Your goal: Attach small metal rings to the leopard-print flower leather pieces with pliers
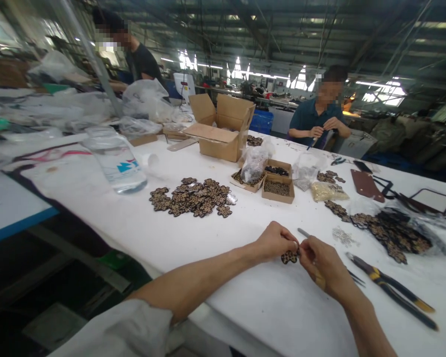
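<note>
My left hand (277, 241) is closed, its thumb and forefinger pinching the top of a small leopard-print piece (289, 257) with a dark scalloped edge. From the other side, my right hand (323, 263) meets it, fingertips pinched at the same edge. Whatever tiny part lies between the fingertips is hidden. A slim grey tip (304, 232) sticks out beyond my right fingers, and thin dark prongs (357, 278) show past that wrist; whether they belong to one tool I cannot tell. Pliers with black and yellow handles (394, 292) lie to the right. Small silvery parts (344, 237) are scattered beyond my right hand.
A pile of leopard-print pieces (193, 197) lies ahead on the white table (163, 248), with more at right (390, 233). Small boxes of beads (278, 189), a carton (221, 144) and a clear jug (115, 161) stand behind. A co-worker (319, 116) sits across.
</note>
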The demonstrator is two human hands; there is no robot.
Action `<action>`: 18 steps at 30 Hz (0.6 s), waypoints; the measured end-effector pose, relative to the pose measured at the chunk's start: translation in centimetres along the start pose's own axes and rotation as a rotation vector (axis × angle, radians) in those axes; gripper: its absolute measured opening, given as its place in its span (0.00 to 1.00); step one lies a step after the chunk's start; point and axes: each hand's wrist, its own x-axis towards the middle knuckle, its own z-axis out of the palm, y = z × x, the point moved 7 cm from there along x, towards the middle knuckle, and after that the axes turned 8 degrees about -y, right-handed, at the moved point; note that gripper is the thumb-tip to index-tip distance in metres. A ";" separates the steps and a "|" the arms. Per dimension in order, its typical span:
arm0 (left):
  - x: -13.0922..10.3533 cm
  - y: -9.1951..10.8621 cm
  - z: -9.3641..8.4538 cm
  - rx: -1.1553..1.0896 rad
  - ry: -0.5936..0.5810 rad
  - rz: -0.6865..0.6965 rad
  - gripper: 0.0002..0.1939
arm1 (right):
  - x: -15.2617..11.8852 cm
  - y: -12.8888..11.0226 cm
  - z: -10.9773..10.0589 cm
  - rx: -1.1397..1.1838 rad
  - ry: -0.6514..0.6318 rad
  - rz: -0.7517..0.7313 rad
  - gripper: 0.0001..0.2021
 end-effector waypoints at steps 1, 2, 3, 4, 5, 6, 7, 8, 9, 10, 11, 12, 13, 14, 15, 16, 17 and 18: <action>0.0 -0.1 0.0 -0.029 0.002 -0.004 0.13 | -0.1 0.3 0.2 0.059 -0.018 0.030 0.05; 0.0 -0.1 0.0 -0.050 0.000 -0.001 0.13 | -0.1 0.6 0.4 0.117 -0.036 0.067 0.05; 0.0 -0.2 0.0 -0.065 -0.005 0.003 0.13 | -0.1 0.9 0.7 0.168 -0.055 0.101 0.06; -0.1 -0.2 0.0 -0.080 -0.010 0.000 0.13 | -0.2 1.0 0.9 0.208 -0.074 0.125 0.07; -0.1 -0.4 -0.1 -0.102 -0.008 -0.010 0.14 | -0.1 1.1 1.1 0.240 -0.086 0.136 0.08; -0.1 -0.6 -0.1 -0.138 -0.010 -0.027 0.14 | -0.1 1.0 1.2 0.265 -0.089 0.137 0.08; -0.1 -0.8 -0.2 -0.189 -0.015 -0.045 0.13 | 0.0 0.9 1.2 0.288 -0.089 0.132 0.09; -0.1 -1.0 -0.1 -0.250 -0.027 -0.060 0.13 | 0.0 0.8 1.2 0.309 -0.085 0.125 0.10; -0.1 -1.1 -0.1 -0.313 -0.042 -0.073 0.13 | 0.1 0.7 1.2 0.330 -0.078 0.119 0.12; -0.1 -1.2 -0.1 -0.374 -0.059 -0.083 0.13 | 0.1 0.7 1.2 0.351 -0.067 0.118 0.13; -0.2 -1.3 -0.1 -0.431 -0.075 -0.091 0.13 | 0.2 0.7 1.2 0.368 -0.052 0.121 0.14; -0.2 -1.3 -0.1 -0.482 -0.088 -0.096 0.14 | 0.2 0.8 1.1 0.385 -0.038 0.129 0.15; -0.3 -1.3 -0.1 -0.523 -0.097 -0.098 0.14 | 0.2 0.9 1.1 0.403 -0.026 0.141 0.16; -0.4 -1.2 -0.2 -0.555 -0.105 -0.099 0.14 | 0.2 1.1 1.1 0.421 -0.018 0.157 0.16; -0.5 -1.1 -0.3 -0.577 -0.109 -0.097 0.14 | 0.1 1.4 1.2 0.438 -0.012 0.177 0.16; -0.6 -1.0 -0.4 -0.591 -0.114 -0.096 0.14 | 0.0 1.6 1.2 0.453 -0.006 0.197 0.16; -0.6 -0.9 -0.4 -0.599 -0.119 -0.096 0.14 | -0.1 1.9 1.1 0.469 0.001 0.217 0.15; -0.7 -0.8 -0.5 -0.605 -0.124 -0.097 0.15 | -0.2 2.2 1.1 0.484 0.010 0.233 0.15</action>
